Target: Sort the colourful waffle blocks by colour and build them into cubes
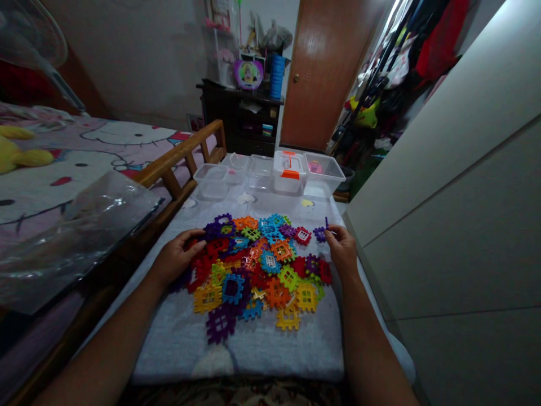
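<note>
The left hand (181, 252) is at the left edge of the colourful plastic tiles (270, 261), fingers curled, can't tell if they're gripping anything. The tiles are heaped mid-cloth (296, 356), mostly loose by the look of it, so seems like early days. Far right, the right hand (341, 245) pinches an upright purple tile (326, 223) by a flat purple tile (319, 234), joined or not is unclear

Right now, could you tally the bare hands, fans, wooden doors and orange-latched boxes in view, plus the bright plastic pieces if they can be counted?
Hands, left hand and right hand: 2
Fan: 1
Wooden door: 1
Orange-latched box: 1
Total: 5
The plastic pieces overlap too much to count surely, so they are left out.
</note>
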Available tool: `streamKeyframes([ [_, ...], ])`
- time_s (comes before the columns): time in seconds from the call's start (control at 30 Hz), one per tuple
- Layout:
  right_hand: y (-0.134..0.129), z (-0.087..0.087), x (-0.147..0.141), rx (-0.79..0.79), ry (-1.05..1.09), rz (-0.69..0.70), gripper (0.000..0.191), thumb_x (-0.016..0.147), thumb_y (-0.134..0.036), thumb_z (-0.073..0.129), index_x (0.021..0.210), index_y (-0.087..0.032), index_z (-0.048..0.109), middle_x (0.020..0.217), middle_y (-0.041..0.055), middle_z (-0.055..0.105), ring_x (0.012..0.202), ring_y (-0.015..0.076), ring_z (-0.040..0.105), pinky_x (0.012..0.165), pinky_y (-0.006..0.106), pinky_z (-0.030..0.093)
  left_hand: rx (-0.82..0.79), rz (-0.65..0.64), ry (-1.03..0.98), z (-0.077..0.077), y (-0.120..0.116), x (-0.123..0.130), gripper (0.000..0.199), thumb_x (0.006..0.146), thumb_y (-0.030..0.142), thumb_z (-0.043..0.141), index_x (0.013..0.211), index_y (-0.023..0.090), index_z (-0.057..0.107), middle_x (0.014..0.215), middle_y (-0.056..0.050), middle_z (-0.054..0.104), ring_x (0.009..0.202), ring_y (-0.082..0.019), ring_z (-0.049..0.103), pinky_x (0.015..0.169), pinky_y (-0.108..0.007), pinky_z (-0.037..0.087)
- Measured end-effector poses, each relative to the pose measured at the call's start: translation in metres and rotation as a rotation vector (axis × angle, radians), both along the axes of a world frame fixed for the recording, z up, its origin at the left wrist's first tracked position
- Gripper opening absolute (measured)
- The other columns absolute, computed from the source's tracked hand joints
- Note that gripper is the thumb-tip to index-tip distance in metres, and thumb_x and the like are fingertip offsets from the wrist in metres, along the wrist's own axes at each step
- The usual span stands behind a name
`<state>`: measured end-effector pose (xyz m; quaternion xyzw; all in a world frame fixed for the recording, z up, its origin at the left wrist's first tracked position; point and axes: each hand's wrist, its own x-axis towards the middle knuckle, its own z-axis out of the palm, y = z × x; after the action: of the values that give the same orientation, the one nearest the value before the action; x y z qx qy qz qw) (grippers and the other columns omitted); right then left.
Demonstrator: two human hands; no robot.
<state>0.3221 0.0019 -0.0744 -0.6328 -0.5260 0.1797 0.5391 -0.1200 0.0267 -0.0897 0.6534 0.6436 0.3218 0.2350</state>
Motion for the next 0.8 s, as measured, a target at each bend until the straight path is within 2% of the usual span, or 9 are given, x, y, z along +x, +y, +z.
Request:
streamKeyframes([
  [0.1, 0.007, -0.008, 0.014, 0.061, -0.177, -0.162, 0.022, 0.079, -0.040, 0.065, 0.086, -0.019, 0.067, 0.110, 0.0114, 0.060, 0.107, 0.0262, 0.058, 0.090, 0.042, 0.050, -0.025, -0.041, -0.033, -0.001, 0.001, -0.001, 0.059, 0.077, 0.063, 0.058, 0.115, 0.020, 0.069, 0.112, -0.007, 0.071, 0.098, -0.026, 0.067, 0.090, -0.034, 0.052],
  [0.27, 0.018, -0.018, 0.017, -0.038, -0.405, -0.209, 0.019, 0.079, -0.037, 0.068, 0.081, -0.019, 0.066, 0.105, 0.0112, 0.056, 0.105, 0.0257, 0.056, 0.097, 0.040, 0.046, -0.038, -0.027, -0.027, 0.000, 0.001, -0.001, 0.058, 0.077, 0.064, 0.058, 0.114, 0.021, 0.068, 0.112, -0.006, 0.072, 0.099, -0.026, 0.068, 0.093, -0.035, 0.051],
  [0.33, 0.020, -0.020, 0.014, -0.130, -0.479, -0.218, 0.021, 0.079, -0.038, 0.069, 0.085, -0.018, 0.067, 0.105, 0.0120, 0.058, 0.102, 0.0260, 0.057, 0.096, 0.039, 0.046, -0.028, -0.029, -0.017, 0.000, 0.001, -0.001, 0.057, 0.077, 0.063, 0.058, 0.113, 0.022, 0.069, 0.114, -0.006, 0.071, 0.101, -0.027, 0.067, 0.094, -0.035, 0.051],
  [0.47, 0.020, -0.025, 0.012, -0.281, -0.598, -0.195, 0.040, 0.080, -0.042, 0.069, 0.109, -0.014, 0.066, 0.109, 0.0150, 0.063, 0.104, 0.0288, 0.058, 0.095, 0.041, 0.045, -0.020, -0.023, -0.002, 0.002, 0.001, 0.000, 0.054, 0.077, 0.062, 0.058, 0.112, 0.023, 0.069, 0.114, -0.006, 0.072, 0.101, -0.027, 0.068, 0.093, -0.035, 0.052],
  [0.6, 0.018, -0.028, 0.013, -0.319, -0.659, -0.174, 0.053, 0.077, -0.037, 0.070, 0.122, -0.011, 0.062, 0.115, 0.0172, 0.065, 0.108, 0.0306, 0.058, 0.097, 0.041, 0.044, -0.036, -0.024, -0.003, 0.001, 0.001, -0.002, 0.055, 0.077, 0.062, 0.058, 0.113, 0.023, 0.069, 0.117, -0.006, 0.071, 0.103, -0.028, 0.067, 0.094, -0.036, 0.052],
  [0.7, 0.019, -0.029, 0.014, -0.285, -0.630, -0.193, 0.051, 0.076, -0.032, 0.068, 0.122, -0.010, 0.062, 0.115, 0.0172, 0.066, 0.109, 0.0305, 0.058, 0.098, 0.041, 0.043, -0.058, -0.027, -0.011, -0.001, 0.001, -0.004, 0.056, 0.077, 0.063, 0.058, 0.115, 0.023, 0.068, 0.118, -0.007, 0.070, 0.103, -0.028, 0.067, 0.095, -0.037, 0.051],
  [0.8, 0.022, -0.031, 0.014, -0.248, -0.591, -0.190, 0.052, 0.075, -0.034, 0.068, 0.121, -0.011, 0.061, 0.114, 0.0172, 0.066, 0.109, 0.0304, 0.059, 0.098, 0.041, 0.044, -0.051, -0.025, -0.012, -0.001, 0.001, -0.004, 0.055, 0.077, 0.062, 0.059, 0.114, 0.023, 0.068, 0.117, -0.006, 0.071, 0.102, -0.028, 0.067, 0.096, -0.037, 0.051],
])
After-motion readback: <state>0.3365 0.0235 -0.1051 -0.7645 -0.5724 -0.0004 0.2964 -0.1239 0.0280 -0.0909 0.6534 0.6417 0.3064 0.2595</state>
